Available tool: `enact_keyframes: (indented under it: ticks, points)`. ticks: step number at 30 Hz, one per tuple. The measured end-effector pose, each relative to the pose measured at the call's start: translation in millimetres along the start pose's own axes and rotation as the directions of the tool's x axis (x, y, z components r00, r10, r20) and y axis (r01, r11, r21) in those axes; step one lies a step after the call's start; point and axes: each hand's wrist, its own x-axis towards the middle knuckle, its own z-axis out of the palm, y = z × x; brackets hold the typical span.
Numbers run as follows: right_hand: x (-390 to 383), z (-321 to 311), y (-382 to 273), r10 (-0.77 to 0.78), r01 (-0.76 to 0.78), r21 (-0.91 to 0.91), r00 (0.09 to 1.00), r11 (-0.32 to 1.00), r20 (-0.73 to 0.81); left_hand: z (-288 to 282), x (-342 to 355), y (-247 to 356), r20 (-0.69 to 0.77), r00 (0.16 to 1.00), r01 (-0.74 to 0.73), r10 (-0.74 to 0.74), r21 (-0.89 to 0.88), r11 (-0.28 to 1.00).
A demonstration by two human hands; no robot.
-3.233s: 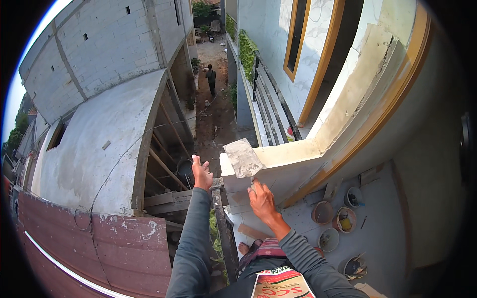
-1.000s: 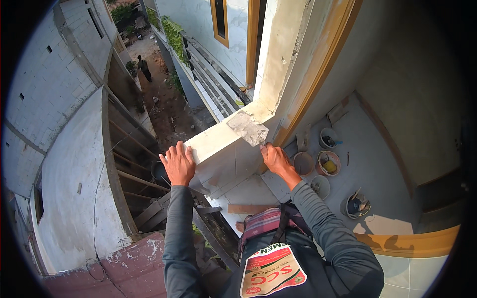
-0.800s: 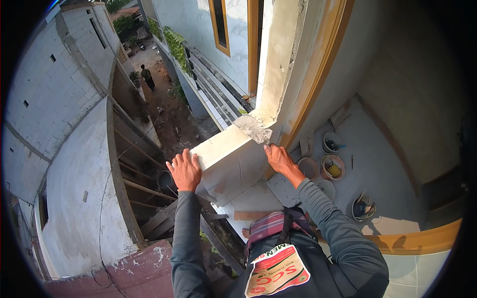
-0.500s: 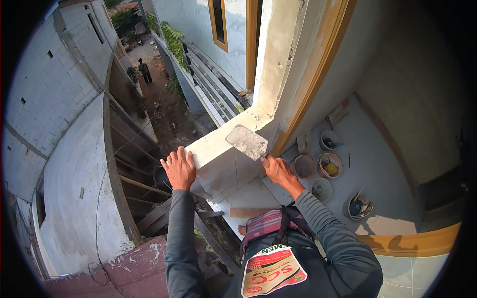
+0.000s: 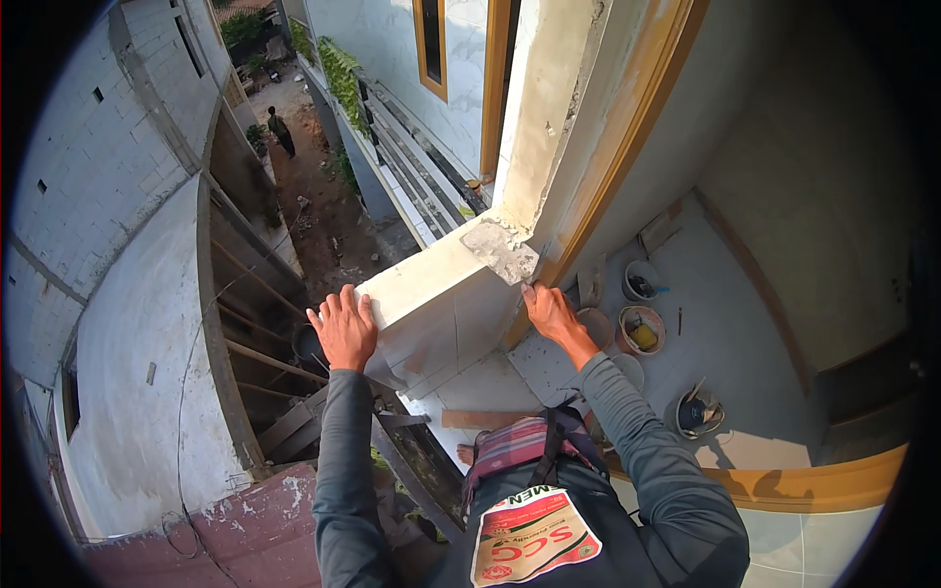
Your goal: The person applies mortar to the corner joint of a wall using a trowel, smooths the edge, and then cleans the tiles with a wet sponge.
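L hand: person's left hand [image 5: 343, 328] on outer end of the cream ledge [image 5: 421, 279], fingers slightly apart, thumb twd the ledge's top; not gripping a tool.
R hand: right hand [image 5: 557, 318] clamped round handle of trowel [image 5: 500, 257], fingers curled tog.; handle mostly hidden by the hand.
Trowel: flat, squarish grey blade, crusted w/ mortar, over inner end of ledge nr the corner, one blade corner past the ledge's room-side edge. Can't tell if blade touches the surface.
Corner: crumbly mortar bits [image 5: 512, 227] just beside blade, where ledge meets the upright cream jamb [image 5: 549, 127].
Frame: orange-brown wooden frame [image 5: 642, 137] runs up to R of jamb.
Room floor: bucket w/ yellow item [image 5: 659, 343] to R of right hand; bucket w/ dark contents [image 5: 632, 269] just beyond; tool-filled bucket [image 5: 676, 416] nearer the person, well apart from those two.
Plank: brown board [image 5: 490, 419] on tiles below ledge.
Outside: slatted metal railing [image 5: 417, 157] past ledge, leafy greenery [image 5: 343, 83] at its far end.
Alley: another person [image 5: 280, 132] upright on the dirt path, well below.
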Motion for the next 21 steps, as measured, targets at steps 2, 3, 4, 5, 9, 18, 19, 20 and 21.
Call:
enact_keyframes:
  ticks: [2,3,4,5,9,18,19,20,21]
  points:
    - [-7.3,3.8,-8.1,0.034,-0.036,0.068,0.999,0.997,0.028,0.1,-1.0,0.4,0.009,1.0,0.018,-0.018,0.005,1.0]
    - [-13.4,9.3,-13.4,0.027,-0.028,0.068,0.999,0.997,0.026,0.6,-0.2,-1.9,0.003,1.0,0.022,-0.022,0.005,1.0]
    - [-24.2,15.7,-17.9,0.018,-0.02,0.056,0.999,0.998,0.035,2.0,-1.5,-4.0,0.007,1.0,0.018,-0.018,0.012,1.0]
    - [-32.4,21.2,-20.2,0.01,-0.013,0.046,0.999,0.999,0.046,3.3,-2.4,-6.4,0.014,1.0,0.016,-0.016,0.021,1.0]
    - [-6.5,10.7,3.8,-0.004,0.004,0.032,1.0,0.999,-0.016,-1.0,1.1,-0.8,-0.002,1.0,-0.005,0.005,-0.005,1.0]
    - [18.3,13.3,6.6,-0.015,0.018,0.073,0.999,0.997,-0.041,7.0,0.4,-1.9,-0.031,1.0,-0.004,0.004,-0.003,1.0]
    - [9.4,13.8,-3.2,-0.023,0.023,0.099,1.0,0.995,-0.006,7.8,-0.5,-4.1,-0.038,0.999,-0.004,0.004,-0.001,1.0]
    - [-2.7,15.6,-13.4,0.018,-0.02,0.045,0.999,0.999,0.04,8.8,0.2,-7.0,-0.041,0.999,0.002,-0.002,-0.001,1.0]
    - [-9.8,15.5,-11.5,0.018,-0.02,0.04,0.999,0.999,0.043,7.5,-0.6,-6.1,-0.045,0.999,-0.005,0.004,-0.006,1.0]
